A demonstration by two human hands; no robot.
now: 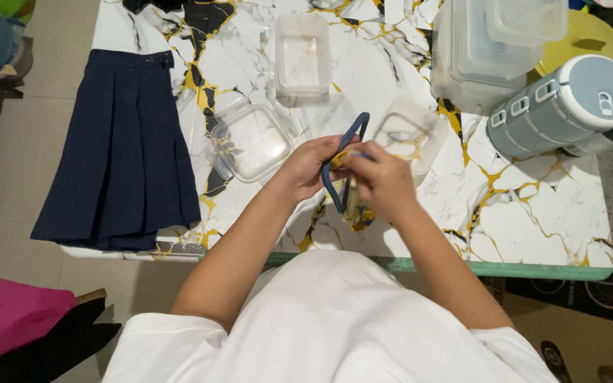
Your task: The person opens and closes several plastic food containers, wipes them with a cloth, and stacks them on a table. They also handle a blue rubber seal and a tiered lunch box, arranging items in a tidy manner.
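Both my hands meet above the near middle of the marble-patterned table (533,206). My left hand (305,167) and my right hand (381,179) together grip a dark blue rubbery ring (342,152), a long thin loop like a container seal, held upright between them. Just beyond my right hand lies a clear plastic lid (409,131). A square clear lid (250,140) lies to the left of my left hand. An open clear plastic box (302,55) stands farther back.
A navy pleated skirt (118,149) lies flat over the table's left end. At the back right are stacked clear containers (487,50), a grey-blue tiered lunch carrier (562,106) on its side and a yellow lid (590,39). A pink cloth (8,315) lies on the floor, left.
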